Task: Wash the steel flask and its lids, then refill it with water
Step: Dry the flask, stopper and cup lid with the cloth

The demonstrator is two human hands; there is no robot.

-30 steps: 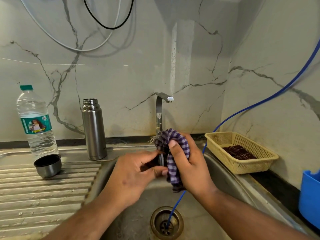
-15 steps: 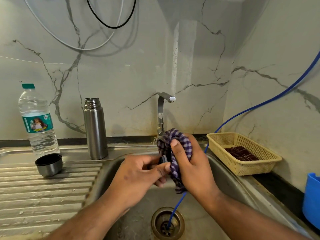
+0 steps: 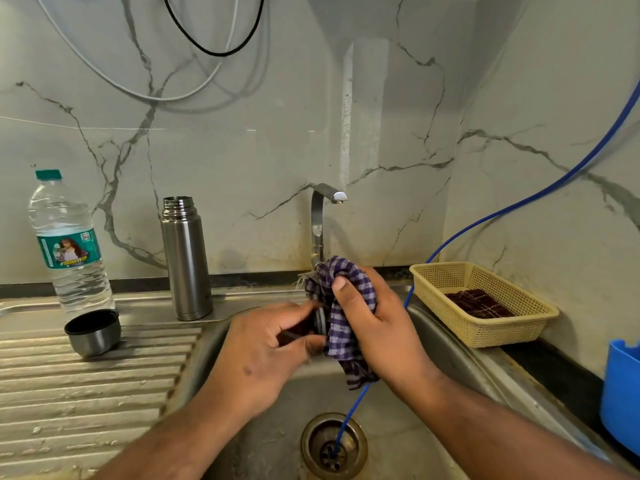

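Over the sink [image 3: 450, 344]: left hand [image 3: 263, 355], fingers [image 3: 277, 315] curled, pinches a small dark lid [image 3: 320, 320] with a grey ring. Most of the lid is hidden. Right hand [image 3: 377, 327] grips a purple checked cloth [image 3: 337, 327], bunched against the lid's far side, thumb on top.

Steel flask [image 3: 185, 258]: upright, uncapped, on the counter [image 3: 145, 303] behind the sink's left corner, well apart from both hands. Cup-shaped cap [image 3: 92, 332]: mouth up on the ribbed drainboard [image 3: 86, 393], just in front of a plastic water bottle [image 3: 67, 244].

Blue hose [image 3: 498, 211] runs down into the drain [image 3: 308, 441]. Yellow basket [image 3: 485, 336] at right holds a dark cloth [image 3: 479, 303].
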